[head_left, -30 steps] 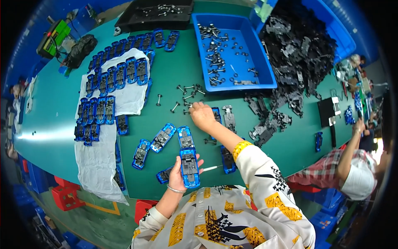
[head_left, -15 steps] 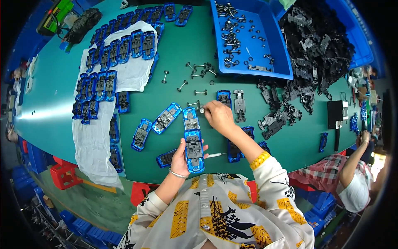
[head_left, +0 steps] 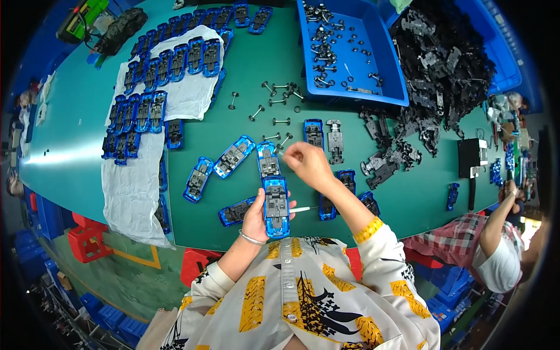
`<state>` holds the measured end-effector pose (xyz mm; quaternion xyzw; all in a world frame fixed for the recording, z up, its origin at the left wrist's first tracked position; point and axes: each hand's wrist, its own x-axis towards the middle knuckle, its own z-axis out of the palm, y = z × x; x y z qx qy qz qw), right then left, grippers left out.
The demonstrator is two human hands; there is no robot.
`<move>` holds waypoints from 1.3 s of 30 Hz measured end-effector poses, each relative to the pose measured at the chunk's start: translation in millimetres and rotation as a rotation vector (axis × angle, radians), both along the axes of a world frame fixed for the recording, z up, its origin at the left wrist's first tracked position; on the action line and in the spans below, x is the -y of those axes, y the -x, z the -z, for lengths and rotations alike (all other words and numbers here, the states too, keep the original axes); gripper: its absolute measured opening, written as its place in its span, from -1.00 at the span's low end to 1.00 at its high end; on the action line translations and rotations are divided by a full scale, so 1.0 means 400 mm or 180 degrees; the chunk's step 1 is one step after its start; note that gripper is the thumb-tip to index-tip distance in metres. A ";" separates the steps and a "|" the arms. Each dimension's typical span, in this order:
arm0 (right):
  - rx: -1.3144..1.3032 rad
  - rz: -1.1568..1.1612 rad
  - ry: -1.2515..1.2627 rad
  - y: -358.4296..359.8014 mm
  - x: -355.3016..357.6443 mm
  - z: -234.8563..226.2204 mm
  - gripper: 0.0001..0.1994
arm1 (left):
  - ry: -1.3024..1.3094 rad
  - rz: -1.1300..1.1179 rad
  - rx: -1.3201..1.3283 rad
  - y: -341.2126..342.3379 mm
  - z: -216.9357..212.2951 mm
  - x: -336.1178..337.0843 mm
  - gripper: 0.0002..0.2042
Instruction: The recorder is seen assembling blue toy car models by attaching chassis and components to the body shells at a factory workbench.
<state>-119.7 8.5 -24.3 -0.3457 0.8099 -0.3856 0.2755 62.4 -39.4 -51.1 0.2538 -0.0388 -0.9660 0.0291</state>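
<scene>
A: Nearest the wearer, what does the left hand (head_left: 256, 214) hold, and why that way?

B: It is wrapped from below around a translucent blue plastic toy-car body with a dark grey chassis insert (head_left: 276, 205). The car lies upside down along the palm, just above the near edge of the green table (head_left: 245, 87). Judged from the pose, the underside faces up so the chassis is open to the other hand.

A: And the right hand (head_left: 309, 165)?

B: Its fingers are pinched narrow just beyond the held car's far end. Something small seems caught between the fingertips; what it is cannot be told. A thin white stick (head_left: 303, 209) pokes out beside the held car.

A: How does the held car look?

B: Long and narrow, with glossy blue side walls and a grey moulded plate filling the middle.

A: What lies around it?

B: Several like blue car bodies (head_left: 233, 156) rest loose on the table, undersides up. Small black wheel-and-axle sets (head_left: 281, 121) are scattered just past the right hand, near enough to pick singly.

A: Farther off?

B: To the left, a white cloth (head_left: 131, 186) carries rows of blue cars (head_left: 153, 64), close-packed. At the far side a blue plastic bin (head_left: 382, 64) holds more axle parts, with a heap of black plastic parts (head_left: 446, 64) to its right. At the right rim another person's arm (head_left: 496, 221) reaches in.
</scene>
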 end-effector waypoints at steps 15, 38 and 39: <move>-0.1679 -0.0890 0.0267 -0.119 -0.075 -0.062 -0.93 | 0.0086 -0.0047 0.0081 0.006 -0.023 -0.019 -0.58; -0.2442 -0.1062 0.0406 0.034 0.039 0.101 -0.92 | 0.0498 -0.0376 0.0142 0.004 0.004 0.052 -0.49; -0.2260 -0.1013 0.0473 0.004 0.023 0.057 -0.90 | 0.0494 -0.0383 0.0157 0.003 0.010 0.054 -0.49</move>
